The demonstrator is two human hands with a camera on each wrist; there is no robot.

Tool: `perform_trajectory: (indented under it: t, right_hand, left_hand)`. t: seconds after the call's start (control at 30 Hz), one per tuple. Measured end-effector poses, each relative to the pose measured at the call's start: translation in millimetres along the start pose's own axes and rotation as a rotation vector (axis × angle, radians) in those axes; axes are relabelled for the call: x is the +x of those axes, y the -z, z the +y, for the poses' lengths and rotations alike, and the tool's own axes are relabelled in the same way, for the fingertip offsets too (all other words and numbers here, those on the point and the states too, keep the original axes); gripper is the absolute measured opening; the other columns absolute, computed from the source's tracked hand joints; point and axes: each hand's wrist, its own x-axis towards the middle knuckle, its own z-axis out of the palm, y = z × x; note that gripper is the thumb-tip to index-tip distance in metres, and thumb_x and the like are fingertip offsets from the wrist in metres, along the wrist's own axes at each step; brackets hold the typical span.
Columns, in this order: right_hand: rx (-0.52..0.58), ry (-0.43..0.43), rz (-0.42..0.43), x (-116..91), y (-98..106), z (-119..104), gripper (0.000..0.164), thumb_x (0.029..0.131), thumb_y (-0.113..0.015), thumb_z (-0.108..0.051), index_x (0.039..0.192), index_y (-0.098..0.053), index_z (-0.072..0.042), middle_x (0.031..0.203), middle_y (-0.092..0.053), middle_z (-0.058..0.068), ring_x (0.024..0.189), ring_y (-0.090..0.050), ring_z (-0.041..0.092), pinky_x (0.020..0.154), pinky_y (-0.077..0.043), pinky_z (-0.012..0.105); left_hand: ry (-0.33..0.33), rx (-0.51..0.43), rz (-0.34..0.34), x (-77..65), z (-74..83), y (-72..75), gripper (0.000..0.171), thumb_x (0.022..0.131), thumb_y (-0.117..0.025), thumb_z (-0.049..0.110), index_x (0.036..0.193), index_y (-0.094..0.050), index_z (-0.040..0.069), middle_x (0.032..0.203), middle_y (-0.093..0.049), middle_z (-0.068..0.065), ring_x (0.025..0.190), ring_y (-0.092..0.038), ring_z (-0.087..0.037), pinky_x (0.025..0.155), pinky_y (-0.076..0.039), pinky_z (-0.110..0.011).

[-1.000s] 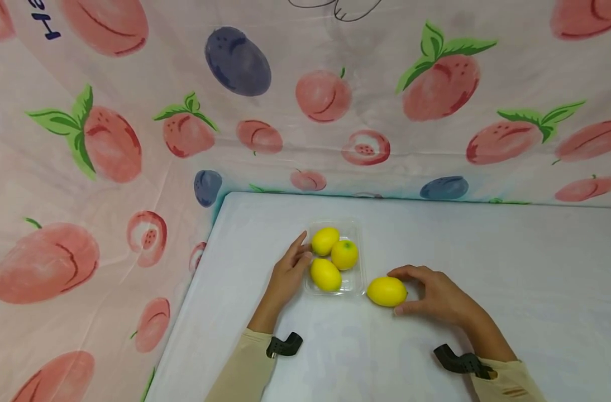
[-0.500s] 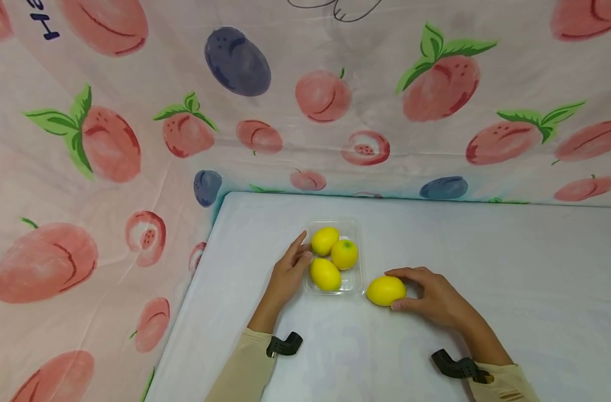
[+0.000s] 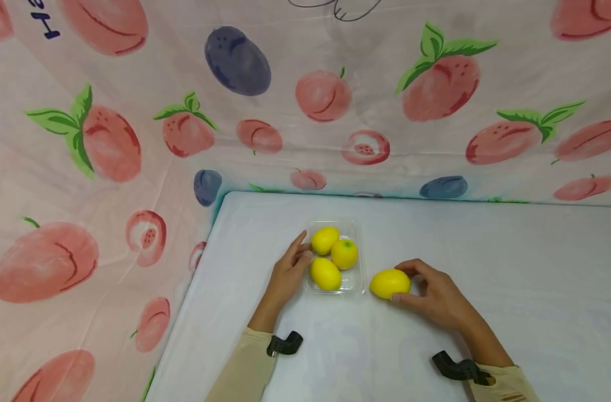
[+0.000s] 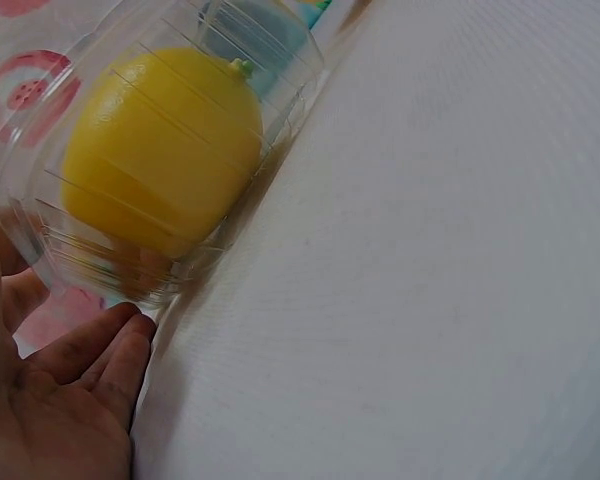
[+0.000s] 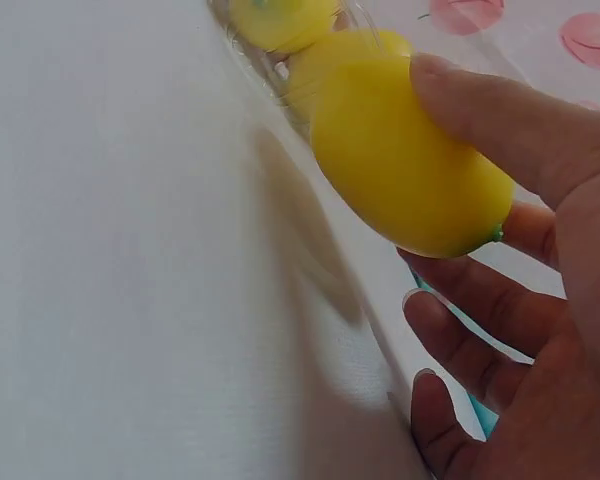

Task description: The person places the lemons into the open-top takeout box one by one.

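Observation:
In the head view, my right hand [image 3: 438, 293] pinches a yellow lemon [image 3: 390, 283] between thumb and fingers, just right of a clear plastic tray [image 3: 353, 282]. A gap with a shadow shows beneath this lemon [image 5: 405, 165] in the right wrist view, so it hangs above the white surface. Three more lemons [image 3: 326, 274] lie inside the tray. Along the tray's left side, my left hand [image 3: 285, 276] rests with its fingertips touching the wall and rim. From the left wrist view, the lower fingers [image 4: 85, 350] lie loosely beside the tray's base.
A white-covered table [image 3: 511, 268] spreads around the tray and runs off to the right. A pink fruit-print cloth [image 3: 386, 100] hangs behind it and down the left side. Both wrists carry a black bracket [image 3: 287, 344].
My right hand has closed its thumb and fingers on the lemon and raised it slightly, a little to the right and away from me. The left hand and tray stay put.

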Motion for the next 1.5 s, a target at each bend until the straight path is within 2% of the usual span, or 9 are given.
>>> perform_trajectory:
  t: [0.17, 0.33, 0.43, 0.53, 0.63, 0.73, 1.0, 1.27, 1.5]
  right_hand:
    - [0.03, -0.01, 0.017, 1, 0, -1, 0.056, 0.081, -0.086, -0.041, 0.128, -0.063, -0.022, 0.124, -0.069, -0.002, 0.106, -0.061, 0.017, 0.083, -0.054, 0.031]
    - [0.077, -0.021, 0.024, 1, 0, -5, 0.056, 0.083, -0.086, -0.039, 0.13, -0.063, -0.021, 0.126, -0.069, 0.001, 0.109, -0.062, 0.019, 0.085, -0.056, 0.034]
    - [0.103, -0.024, 0.028, 1, 0, -8, 0.056, 0.083, -0.085, -0.037, 0.131, -0.063, -0.02, 0.128, -0.069, 0.003, 0.11, -0.061, 0.016, 0.088, -0.057, 0.033]
    - [0.141, -0.024, 0.031, 1, 2, -11, 0.057, 0.084, -0.086, -0.035, 0.132, -0.062, -0.018, 0.13, -0.067, 0.004, 0.11, -0.062, 0.014, 0.09, -0.057, 0.025]
    - [0.211, -0.03, 0.021, 2, 3, -13, 0.057, 0.084, -0.086, -0.031, 0.133, -0.061, -0.015, 0.132, -0.065, 0.007, 0.111, -0.066, 0.018, 0.091, -0.054, 0.015]
    - [0.296, -0.038, 0.004, 4, 4, -15, 0.058, 0.084, -0.086, -0.028, 0.134, -0.06, -0.013, 0.134, -0.062, 0.011, 0.112, -0.069, 0.022, 0.089, -0.054, 0.014]
    - [0.423, -0.014, 0.004, 8, 2, -18, 0.058, 0.087, -0.083, -0.017, 0.138, -0.057, -0.01, 0.137, -0.055, 0.013, 0.106, -0.068, 0.004, 0.086, -0.058, 0.019]
    - [0.397, 0.044, 0.09, 14, 1, -22, 0.058, 0.087, -0.08, -0.007, 0.14, -0.058, -0.012, 0.134, -0.054, 0.006, 0.104, -0.064, 0.006, 0.09, -0.054, 0.012]
    - [0.498, 0.05, 0.07, 20, -1, -30, 0.061, 0.088, -0.077, -0.002, 0.142, -0.049, -0.003, 0.139, -0.052, 0.013, 0.104, -0.065, 0.003, 0.088, -0.056, 0.015]
  left_hand:
    - [-0.017, -0.016, -0.005, -0.1, 1.2, 0.6, 0.054, 0.106, -0.05, 0.044, 0.157, -0.034, 0.045, 0.146, -0.057, 0.001, 0.133, -0.056, -0.022, 0.115, -0.044, -0.047]
    - [-0.009, -0.028, -0.005, 0.2, 1.1, 0.4, 0.054, 0.106, -0.051, 0.044, 0.156, -0.034, 0.046, 0.146, -0.058, 0.001, 0.132, -0.057, -0.022, 0.116, -0.043, -0.047]
    - [-0.003, -0.028, -0.003, 0.0, 0.6, 0.6, 0.053, 0.106, -0.051, 0.044, 0.156, -0.035, 0.047, 0.145, -0.058, 0.003, 0.131, -0.057, -0.021, 0.116, -0.044, -0.046]
    - [-0.002, -0.026, -0.003, -0.2, 0.6, 1.1, 0.053, 0.106, -0.051, 0.044, 0.156, -0.035, 0.048, 0.144, -0.058, 0.003, 0.131, -0.057, -0.02, 0.116, -0.044, -0.045]
    - [-0.014, -0.029, -0.004, -0.1, 0.6, 1.2, 0.053, 0.106, -0.051, 0.044, 0.156, -0.034, 0.048, 0.145, -0.058, 0.002, 0.131, -0.057, -0.021, 0.116, -0.044, -0.047]
    - [-0.018, -0.029, -0.007, 0.1, 0.7, 1.4, 0.053, 0.106, -0.051, 0.045, 0.156, -0.034, 0.048, 0.146, -0.057, 0.001, 0.132, -0.056, -0.022, 0.116, -0.043, -0.048]
    - [-0.005, -0.019, -0.006, -0.7, 1.2, 1.3, 0.053, 0.106, -0.05, 0.046, 0.157, -0.035, 0.046, 0.146, -0.057, 0.002, 0.132, -0.056, -0.021, 0.116, -0.044, -0.046]
    - [0.002, -0.021, -0.011, 0.5, -0.1, -0.1, 0.053, 0.105, -0.05, 0.047, 0.156, -0.035, 0.047, 0.146, -0.057, 0.002, 0.133, -0.056, -0.021, 0.116, -0.043, -0.046]
    - [0.005, -0.016, -0.003, -0.1, -0.4, 0.4, 0.052, 0.106, -0.051, 0.045, 0.154, -0.034, 0.051, 0.145, -0.058, 0.003, 0.132, -0.056, -0.021, 0.116, -0.043, -0.046]
